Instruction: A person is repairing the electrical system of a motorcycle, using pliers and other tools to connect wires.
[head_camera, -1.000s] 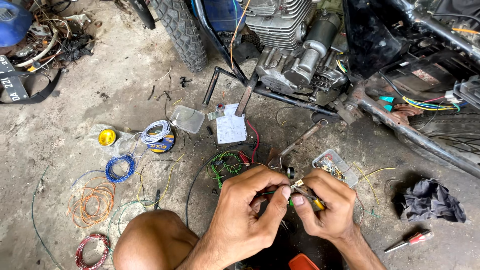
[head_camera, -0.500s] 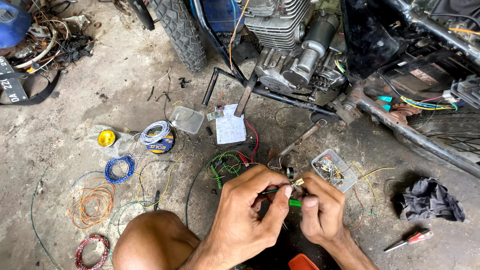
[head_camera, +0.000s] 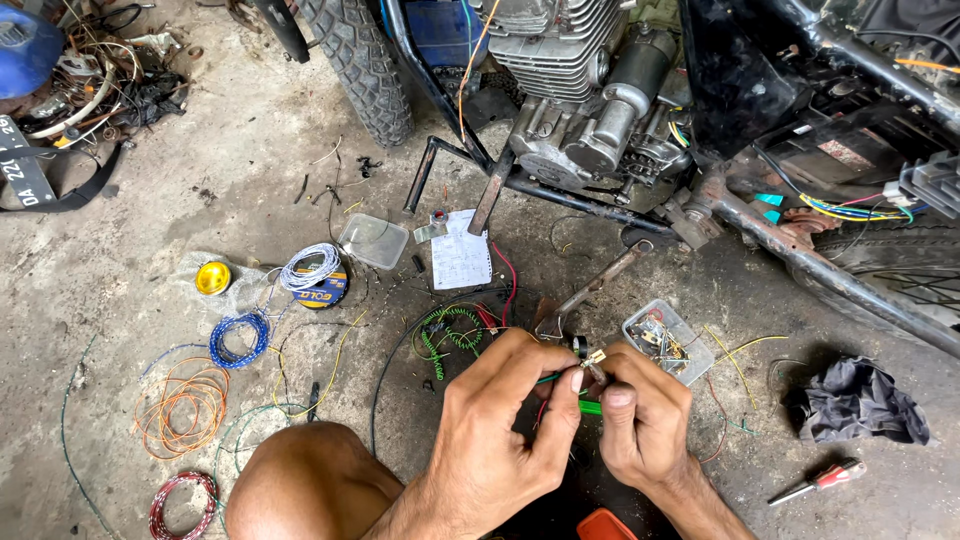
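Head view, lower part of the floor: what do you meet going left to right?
Red wire coil → orange wire coil → bare knee → left hand → right hand → red-handled screwdriver → dark rag.

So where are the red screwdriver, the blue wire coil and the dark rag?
red screwdriver (head_camera: 818, 480), head view, on its handle.
blue wire coil (head_camera: 238, 340), head view, on the ring's left side.
dark rag (head_camera: 858, 402), head view, on its crumpled middle.

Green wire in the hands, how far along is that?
Done: wire coils and a parts box are laid out. In hand: left hand and right hand pinch a small connector on the green wire. Left: the wire isn't joined to the motorcycle.
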